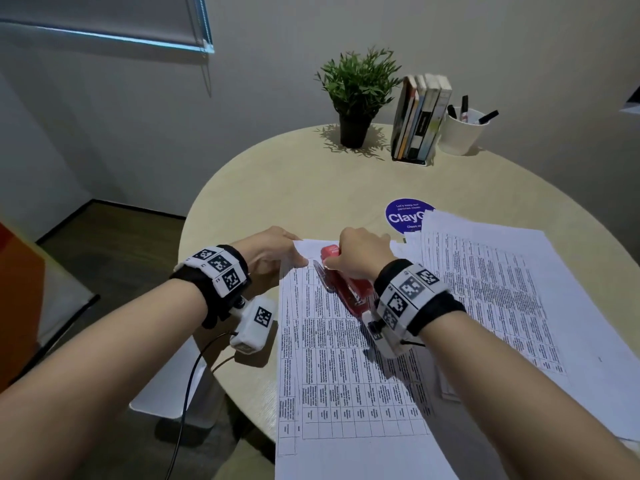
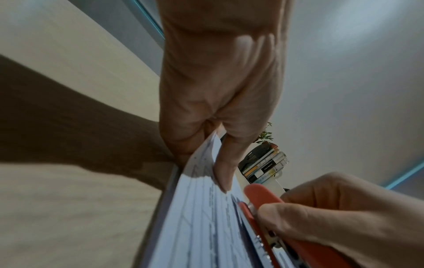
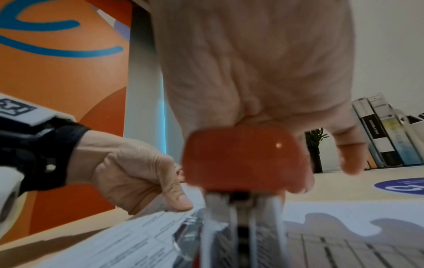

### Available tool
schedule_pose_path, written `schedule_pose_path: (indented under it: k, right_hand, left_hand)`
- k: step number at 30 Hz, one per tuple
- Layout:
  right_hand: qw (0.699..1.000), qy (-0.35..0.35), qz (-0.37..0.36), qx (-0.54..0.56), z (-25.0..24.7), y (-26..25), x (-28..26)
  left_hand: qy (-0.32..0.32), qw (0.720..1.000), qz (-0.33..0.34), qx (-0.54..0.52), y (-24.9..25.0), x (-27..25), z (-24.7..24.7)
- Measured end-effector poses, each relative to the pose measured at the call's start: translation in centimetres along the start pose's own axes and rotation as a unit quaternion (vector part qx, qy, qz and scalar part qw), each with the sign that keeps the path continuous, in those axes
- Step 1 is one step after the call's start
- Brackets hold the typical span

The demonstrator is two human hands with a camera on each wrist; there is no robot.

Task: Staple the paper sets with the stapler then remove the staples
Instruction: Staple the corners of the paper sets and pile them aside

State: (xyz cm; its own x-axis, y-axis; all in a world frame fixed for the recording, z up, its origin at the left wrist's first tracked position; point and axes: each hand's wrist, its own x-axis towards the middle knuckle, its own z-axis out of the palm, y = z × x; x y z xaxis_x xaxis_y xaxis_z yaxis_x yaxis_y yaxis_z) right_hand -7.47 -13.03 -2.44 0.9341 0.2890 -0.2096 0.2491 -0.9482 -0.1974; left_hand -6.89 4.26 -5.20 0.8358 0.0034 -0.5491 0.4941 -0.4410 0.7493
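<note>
Stapler point(image 1: 348, 282) lies on paper set point(image 1: 346, 368), plant point(image 1: 358, 95) behind.

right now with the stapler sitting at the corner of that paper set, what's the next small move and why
Probably press the red stapler down. The right hand already grips it over the far left corner of the paper set, and the left hand pinches that corner to keep the sheets aligned. Whether the corner sits fully inside the stapler's mouth cannot be told from these views, so check that first.

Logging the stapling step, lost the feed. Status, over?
Left hand pinches corner of paper set. Right hand grips red stapler, nose at that corner. Nothing in the way.
</note>
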Motion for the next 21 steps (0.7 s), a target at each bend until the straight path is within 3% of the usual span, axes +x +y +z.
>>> schedule_pose_path:
  k: [11, 18, 21]
  right_hand:
    - [0.995, 0.075, -0.044, -0.039, 1.0, -0.8, 0.0]
    - [0.993, 0.09, 0.029, 0.073, 2.3, -1.8, 0.7]
    - [0.994, 0.11, -0.004, 0.003, 2.2, -2.1, 0.5]
  left_hand:
    - [-0.019, 0.999, -0.044, 0.005, -0.9, 2.8, -0.4]
    - [-0.008, 0.996, -0.049, 0.076, -0.1, 2.0, -0.3]
    - [0.0, 0.994, -0.045, 0.095, 0.1, 1.8, -0.2]
